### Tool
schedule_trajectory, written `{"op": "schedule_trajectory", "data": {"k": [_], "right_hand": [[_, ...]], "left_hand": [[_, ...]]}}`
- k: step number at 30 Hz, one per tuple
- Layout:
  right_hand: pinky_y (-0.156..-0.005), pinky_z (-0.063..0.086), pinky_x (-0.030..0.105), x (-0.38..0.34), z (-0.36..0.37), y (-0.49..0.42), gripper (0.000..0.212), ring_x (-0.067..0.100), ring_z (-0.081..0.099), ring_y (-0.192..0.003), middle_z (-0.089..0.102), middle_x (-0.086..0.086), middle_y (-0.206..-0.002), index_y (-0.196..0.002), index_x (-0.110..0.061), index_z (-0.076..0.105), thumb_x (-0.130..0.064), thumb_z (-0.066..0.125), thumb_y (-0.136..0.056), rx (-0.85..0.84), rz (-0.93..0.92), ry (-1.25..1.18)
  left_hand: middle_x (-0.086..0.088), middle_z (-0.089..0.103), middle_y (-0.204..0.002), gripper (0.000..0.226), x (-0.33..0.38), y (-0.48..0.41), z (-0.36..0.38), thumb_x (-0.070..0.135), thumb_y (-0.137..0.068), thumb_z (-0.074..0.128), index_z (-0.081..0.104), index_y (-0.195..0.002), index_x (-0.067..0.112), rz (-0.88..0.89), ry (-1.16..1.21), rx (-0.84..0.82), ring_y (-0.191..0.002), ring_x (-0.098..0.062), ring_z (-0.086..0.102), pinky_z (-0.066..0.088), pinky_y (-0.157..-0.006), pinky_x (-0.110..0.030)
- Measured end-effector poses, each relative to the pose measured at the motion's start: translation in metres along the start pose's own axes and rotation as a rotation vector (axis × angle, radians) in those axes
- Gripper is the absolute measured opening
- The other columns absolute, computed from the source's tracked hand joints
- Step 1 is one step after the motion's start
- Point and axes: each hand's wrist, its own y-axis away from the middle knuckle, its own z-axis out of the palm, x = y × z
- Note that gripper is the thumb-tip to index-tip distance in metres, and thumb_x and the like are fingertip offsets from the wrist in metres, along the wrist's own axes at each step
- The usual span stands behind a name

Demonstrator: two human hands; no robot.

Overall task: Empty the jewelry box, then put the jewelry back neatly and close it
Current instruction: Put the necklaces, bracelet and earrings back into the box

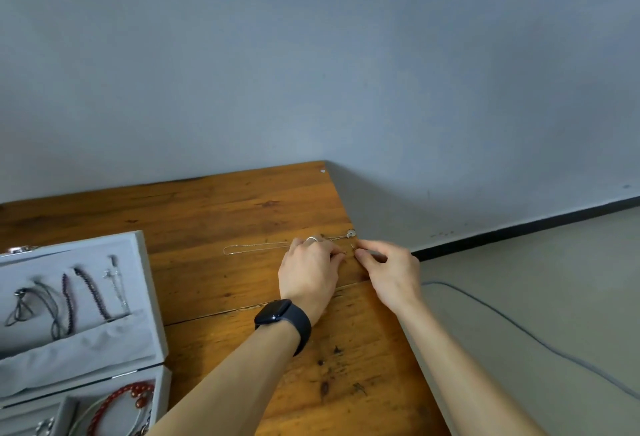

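box tray: jewelry box (152, 297) at near left of the tabletop (225, 210), open; the bottom tray holds a red bead bracelet (114, 401) and a few pale bangles, partly cut off by the frame
watch: dark smartwatch (277, 312) on the left wrist
box lid: tilted back, grey lining; dark beaded strands (91, 293), a dark cord (20, 307) and a fine silver chain (119, 288) hang in it, their lower ends tucked in the lid pocket
left hand: left hand (308, 273) is palm down near the tabletop's right edge, with a ring (311, 239) on one finger; fingers are curled with the tips at a small metal piece (352, 247), can't tell if this grip really holds it
right hand: right hand (391, 269) is just beside the left; its thumb and forefinger grip is closed, pinching the small metal piece, which is too tiny to identify
necklace: thin silver necklace (256, 247) laid out on the tabletop just beyond the hands, partly hidden by the left hand; its round pendant (351, 233) is near the edge
floor: grey cable (519, 331) to the right
wall: plain grey wall (311, 55) behind
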Motion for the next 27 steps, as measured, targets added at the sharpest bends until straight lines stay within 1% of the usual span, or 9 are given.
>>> {"op": "schedule_trajectory", "data": {"k": [2,6,9,12,14,17,20,24,27], "right_hand": [[-0.095,0.042,0.021,-0.005,-0.008,0.006,0.028,0.010,0.061,-0.113,0.069,-0.008,-0.121,-0.123,-0.024,0.071,-0.028,0.066,-0.095,-0.056,0.038,0.023],[-0.099,0.047,0.029,-0.014,-0.027,0.035,0.033,0.013,0.061,-0.118,0.065,-0.009,-0.128,-0.128,-0.028,0.066,-0.028,0.065,-0.096,-0.149,0.046,0.099],[-0.100,0.047,0.028,-0.025,-0.041,0.072,0.033,0.011,0.059,-0.119,0.064,-0.009,-0.130,-0.127,-0.028,0.065,-0.027,0.066,-0.095,-0.171,0.032,0.139],[-0.095,0.044,0.018,-0.039,-0.053,0.118,0.027,0.006,0.057,-0.115,0.063,-0.012,-0.125,-0.121,-0.030,0.067,-0.029,0.067,-0.094,-0.171,-0.010,0.149],[-0.089,0.041,0.008,-0.048,-0.057,0.155,0.023,0.000,0.055,-0.108,0.063,-0.016,-0.119,-0.117,-0.032,0.068,-0.030,0.067,-0.093,-0.199,-0.037,0.137],[-0.095,0.048,0.017,-0.053,-0.057,0.211,0.021,-0.004,0.056,-0.105,0.063,-0.023,-0.113,-0.112,-0.036,0.068,-0.035,0.068,-0.092,-0.259,-0.043,0.111],[-0.086,0.041,0.007,-0.052,-0.053,0.260,0.023,-0.005,0.056,-0.106,0.063,-0.023,-0.113,-0.115,-0.035,0.067,-0.037,0.067,-0.092,-0.319,-0.021,0.128],[-0.089,0.049,0.020,-0.045,-0.036,0.306,0.019,-0.002,0.058,-0.102,0.065,-0.023,-0.105,-0.108,-0.038,0.067,-0.042,0.068,-0.089,-0.293,-0.027,0.181],[-0.085,0.050,0.024,-0.047,-0.023,0.319,0.019,0.003,0.058,-0.100,0.063,-0.021,-0.100,-0.105,-0.040,0.065,-0.049,0.067,-0.088,-0.233,-0.039,0.250]], "left_hand": [[0.005,0.069,-0.113,0.021,0.000,0.002,-0.008,0.036,-0.099,0.057,0.074,-0.112,0.032,-0.019,0.000,-0.042,-0.109,-0.019,0.058,0.052,-0.085,-0.032],[0.004,0.073,-0.107,0.019,-0.003,0.021,-0.034,0.033,-0.098,0.059,0.075,-0.107,0.030,-0.067,-0.036,-0.121,-0.099,-0.020,0.067,0.057,-0.081,-0.033],[0.007,0.073,-0.105,0.019,-0.007,0.051,-0.064,0.034,-0.098,0.059,0.074,-0.109,0.030,-0.058,-0.054,-0.128,-0.093,-0.017,0.068,0.059,-0.077,-0.033],[0.010,0.072,-0.105,0.020,-0.013,0.093,-0.094,0.034,-0.098,0.055,0.071,-0.110,0.033,-0.037,-0.004,-0.114,-0.087,-0.012,0.066,0.059,-0.071,-0.030],[0.011,0.070,-0.111,0.022,-0.020,0.128,-0.112,0.035,-0.098,0.054,0.069,-0.114,0.035,0.006,0.040,-0.094,-0.093,-0.010,0.066,0.058,-0.073,-0.028],[0.011,0.067,-0.117,0.025,-0.032,0.187,-0.132,0.034,-0.099,0.053,0.068,-0.118,0.036,0.092,0.081,-0.035,-0.106,-0.011,0.062,0.057,-0.077,-0.030],[0.014,0.062,-0.125,0.026,-0.048,0.246,-0.139,0.031,-0.099,0.052,0.065,-0.122,0.034,0.126,0.080,0.007,-0.116,-0.011,0.056,0.057,-0.076,-0.034],[0.017,0.059,-0.128,0.030,-0.077,0.314,-0.130,0.031,-0.098,0.055,0.061,-0.126,0.037,0.137,0.093,0.000,-0.116,-0.007,0.056,0.057,-0.085,-0.030],[0.011,0.060,-0.134,0.036,-0.094,0.346,-0.121,0.028,-0.098,0.055,0.059,-0.134,0.031,0.160,0.034,0.002,-0.117,-0.010,0.057,0.056,-0.089,-0.027]]}}
